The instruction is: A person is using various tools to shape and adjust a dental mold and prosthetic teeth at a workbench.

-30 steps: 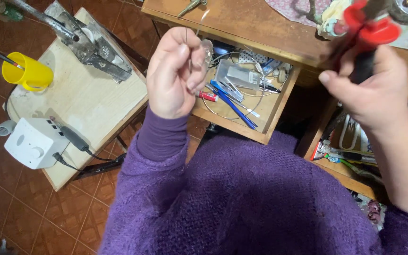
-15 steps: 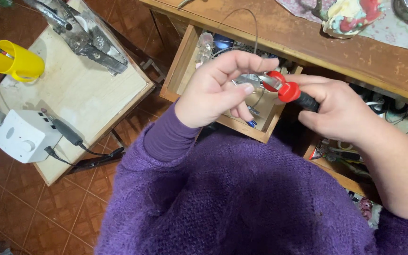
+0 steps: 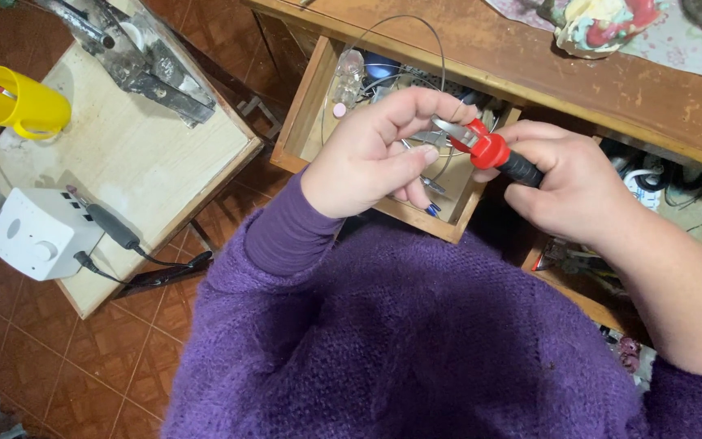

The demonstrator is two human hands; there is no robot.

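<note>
Right hand (image 3: 570, 187): grip clamped around the black handle of a pair of red-collared pliers (image 3: 491, 152), held over the open wooden drawer (image 3: 306, 122) at the centre of the scene. The metal nose of the pliers points left, toward the other hand.

Left hand (image 3: 375, 154): fingers curled, thumb and fingertips pinched together right at the nose of the pliers. A thin grey wire (image 3: 416, 23) rises from this pinch in a wide loop, arching far over the drawer and the edge of the table (image 3: 530, 69). Whether the pliers' nose bites the wire cannot be told; the fingers cover the contact point.

Drawer: pulled out from under the table, holding small mixed items, among them a clear little bottle (image 3: 349, 69) in its far left corner and blue-handled tools partly hidden beneath the hands.

Table top, far right: a painted ceramic figure (image 3: 603, 24) in cream, green and red.

Left of the drawer, well apart from the hands: a low pale wooden board (image 3: 148, 162). On it a yellow cup (image 3: 22, 102) at the far left, a metal clamp-like tool (image 3: 144, 57) at the far edge, and a white control box (image 3: 34, 236) at the near left with a dark handpiece (image 3: 107, 223) and cable lying just beside it.

Both arms wear purple knit sleeves (image 3: 286, 236). Floor (image 3: 42, 358): reddish-brown tiles.
</note>
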